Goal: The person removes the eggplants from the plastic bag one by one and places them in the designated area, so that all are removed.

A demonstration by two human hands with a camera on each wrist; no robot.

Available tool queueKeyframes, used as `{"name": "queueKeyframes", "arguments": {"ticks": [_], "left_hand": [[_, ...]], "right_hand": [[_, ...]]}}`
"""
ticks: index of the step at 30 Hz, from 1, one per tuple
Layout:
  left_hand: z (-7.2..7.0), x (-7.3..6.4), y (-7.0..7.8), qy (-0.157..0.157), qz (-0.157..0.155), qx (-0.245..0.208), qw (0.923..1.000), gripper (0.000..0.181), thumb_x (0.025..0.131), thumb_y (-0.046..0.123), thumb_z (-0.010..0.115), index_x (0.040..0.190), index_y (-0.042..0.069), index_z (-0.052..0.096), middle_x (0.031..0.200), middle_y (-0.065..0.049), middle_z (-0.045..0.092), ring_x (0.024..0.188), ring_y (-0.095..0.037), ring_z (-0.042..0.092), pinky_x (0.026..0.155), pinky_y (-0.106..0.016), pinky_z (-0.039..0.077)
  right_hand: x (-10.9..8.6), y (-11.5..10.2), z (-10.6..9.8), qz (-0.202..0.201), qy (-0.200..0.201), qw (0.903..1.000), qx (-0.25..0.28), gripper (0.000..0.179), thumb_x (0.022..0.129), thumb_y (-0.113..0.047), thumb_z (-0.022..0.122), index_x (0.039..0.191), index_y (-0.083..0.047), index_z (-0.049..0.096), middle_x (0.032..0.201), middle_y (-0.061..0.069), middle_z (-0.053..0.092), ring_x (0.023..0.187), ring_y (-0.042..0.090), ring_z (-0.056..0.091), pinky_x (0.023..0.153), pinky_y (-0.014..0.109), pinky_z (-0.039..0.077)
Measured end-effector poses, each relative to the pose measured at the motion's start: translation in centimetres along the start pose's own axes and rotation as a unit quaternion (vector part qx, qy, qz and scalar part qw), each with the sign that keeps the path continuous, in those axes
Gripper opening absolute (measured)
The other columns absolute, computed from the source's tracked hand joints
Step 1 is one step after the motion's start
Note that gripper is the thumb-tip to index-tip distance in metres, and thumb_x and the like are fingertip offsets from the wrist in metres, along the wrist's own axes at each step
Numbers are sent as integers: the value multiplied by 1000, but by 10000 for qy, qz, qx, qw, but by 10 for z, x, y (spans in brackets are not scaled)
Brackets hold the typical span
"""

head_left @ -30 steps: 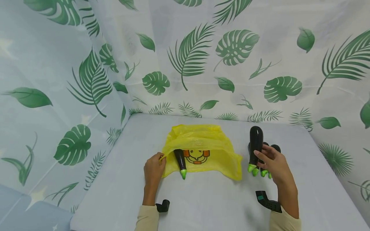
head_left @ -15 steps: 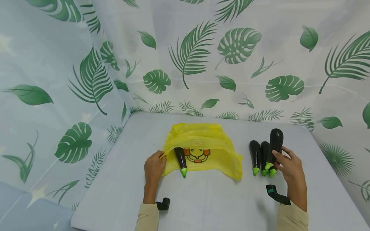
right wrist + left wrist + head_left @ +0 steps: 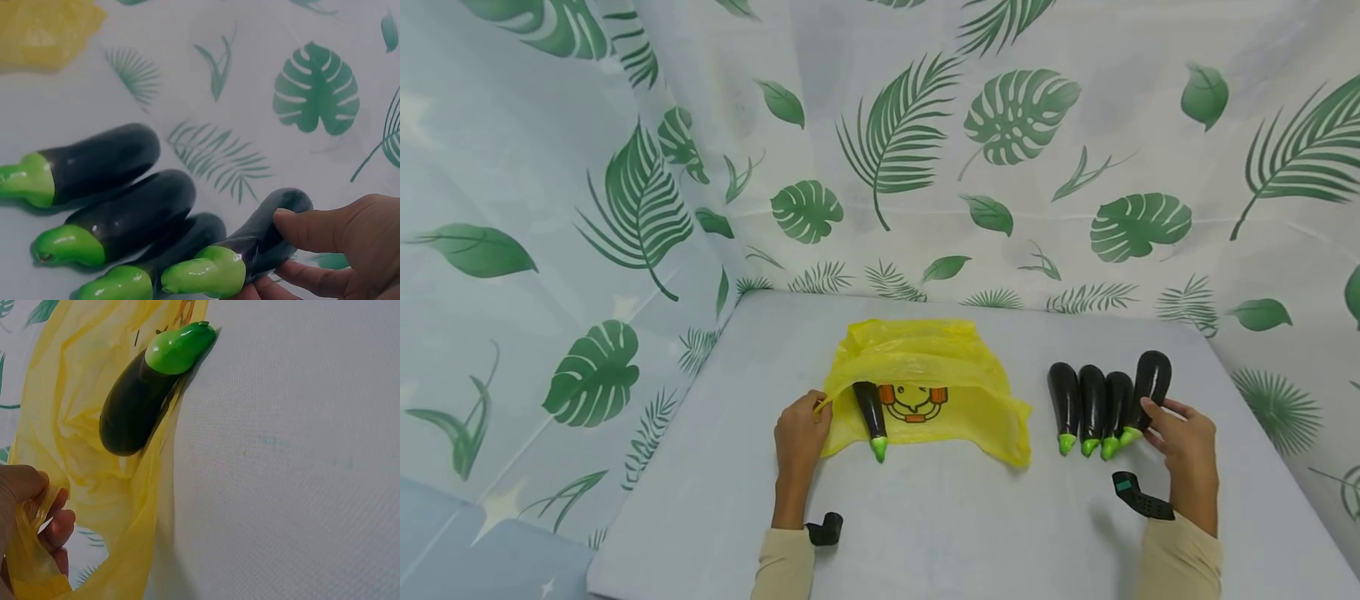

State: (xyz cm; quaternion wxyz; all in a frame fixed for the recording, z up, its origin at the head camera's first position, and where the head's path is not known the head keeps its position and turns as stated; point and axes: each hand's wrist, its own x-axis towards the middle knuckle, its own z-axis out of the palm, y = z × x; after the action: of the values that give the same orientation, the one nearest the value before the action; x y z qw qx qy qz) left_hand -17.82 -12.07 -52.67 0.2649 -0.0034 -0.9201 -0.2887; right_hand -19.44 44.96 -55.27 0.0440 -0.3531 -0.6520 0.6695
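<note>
My left hand (image 3: 802, 437) pinches the left edge of a yellow plastic bag (image 3: 917, 333), keeping its mouth lifted. One dark eggplant (image 3: 868, 408) with a green stem end lies in the bag's mouth, its stem poking out toward me. Off to the right, my right hand (image 3: 1187, 437) grips another eggplant (image 3: 1152, 379) between thumb and fingers, slightly tilted. That one is beside a row of three eggplants (image 3: 1092, 404) on the table, its green end overlapping the nearest of them in the right wrist view. The bag's inner end is hidden under its upper layer.
A white-covered table (image 3: 955, 517) carries everything. Behind it and at the left hang pale cloths (image 3: 917, 250) printed with green leaves. A black wrist device (image 3: 1142, 497) sits on the right forearm, another (image 3: 825, 530) on the left.
My right hand has moved right with its eggplant, from above the row's left end to its right end, and lower. The left hand still holds the bag edge.
</note>
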Motion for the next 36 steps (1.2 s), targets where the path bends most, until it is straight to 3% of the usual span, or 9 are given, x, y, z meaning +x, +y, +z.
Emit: {"name": "queueKeyframes", "arguments": {"ticks": [5, 9, 13, 16, 22, 28, 36], "left_hand": [[2, 0, -2, 22, 40, 46, 10000, 12, 84, 11, 73, 95, 6, 74, 88, -8, 75, 75, -25, 71, 63, -40, 56], [4, -1, -4, -50, -19, 62, 10000, 12, 84, 11, 72, 94, 6, 74, 88, -8, 75, 74, -24, 71, 62, -39, 56], [5, -2, -4, -80, -77, 43, 9999, 12, 84, 11, 72, 95, 7, 74, 89, -8, 76, 75, -25, 71, 62, -40, 56], [6, -3, -4, -104, -111, 51, 9999, 12, 85, 12, 71, 95, 7, 74, 89, -7, 76, 75, -24, 71, 63, -40, 56], [4, -3, -3, -18, -51, 70, 10000, 11, 84, 10, 72, 94, 6, 74, 88, -7, 76, 74, -24, 72, 61, -39, 56], [2, -2, -1, 23, -64, 106, 9999, 11, 84, 9, 72, 94, 6, 74, 88, -8, 75, 74, -25, 71, 60, -39, 56], [4, -2, -2, -37, -80, 103, 9999, 11, 84, 9, 72, 94, 6, 74, 89, -8, 76, 76, -24, 72, 63, -38, 57]], "right_hand": [[-21, -9, 5, 150, 193, 9997, -78, 73, 82, -29, 77, 143, -12, 40, 72, -15, 57, 62, -3, 59, 52, 20, 53], [-49, -23, 12, 196, 263, 9985, -441, 72, 89, -24, 69, 147, 1, 35, 72, -13, 52, 60, -2, 57, 57, 20, 55], [-62, -28, 18, 220, 527, 9962, -663, 65, 89, -22, 67, 141, 6, 41, 75, -7, 52, 56, -2, 54, 53, 19, 53], [-62, -28, 19, 294, 727, 9942, -738, 62, 89, -22, 66, 140, 5, 44, 87, 1, 53, 56, -2, 52, 52, 19, 52], [-56, -27, 16, 422, 594, 9942, -787, 64, 90, -21, 64, 142, 7, 40, 107, 13, 49, 56, -3, 49, 55, 18, 52], [-55, -28, 16, 366, 582, 9940, -850, 57, 90, -22, 64, 134, 9, 45, 108, 15, 48, 60, -2, 49, 57, 17, 53], [-56, -24, 20, 154, 704, 9871, -1433, 63, 91, -24, 62, 138, 13, 41, 114, 24, 47, 54, -3, 46, 51, 15, 50]]}}
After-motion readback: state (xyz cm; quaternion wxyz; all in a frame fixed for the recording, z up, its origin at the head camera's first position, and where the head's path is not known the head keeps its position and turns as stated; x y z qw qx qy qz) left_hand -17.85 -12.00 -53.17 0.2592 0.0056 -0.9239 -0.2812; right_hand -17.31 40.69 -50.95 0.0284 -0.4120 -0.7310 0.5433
